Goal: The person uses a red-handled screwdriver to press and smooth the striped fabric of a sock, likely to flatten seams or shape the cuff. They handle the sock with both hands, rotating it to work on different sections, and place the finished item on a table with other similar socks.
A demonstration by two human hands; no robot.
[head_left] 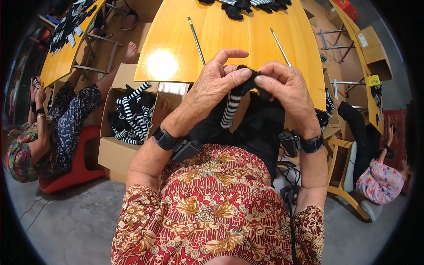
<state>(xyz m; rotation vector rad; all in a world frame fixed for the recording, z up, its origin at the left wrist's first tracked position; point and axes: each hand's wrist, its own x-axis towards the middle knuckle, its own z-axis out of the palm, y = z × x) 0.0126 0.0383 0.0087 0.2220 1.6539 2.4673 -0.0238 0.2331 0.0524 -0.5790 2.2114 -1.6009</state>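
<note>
Your left hand (217, 79) and right hand (286, 88), thumbs almost closed on fingers, pinched a black, striped cloth piece (232, 105); far right, a carton (376, 44) bore a white label (362, 40).

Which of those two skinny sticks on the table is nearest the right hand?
The paler stick, farther right: its lower end is by the right hand. The darker stick's lower end is by the left hand instead.

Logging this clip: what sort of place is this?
Probably a small workshop for handwork on textiles: a black-and-white striped piece is pinched between left hand and right hand, a cardboard box holds similar pieces, and other people sit nearby.
</note>
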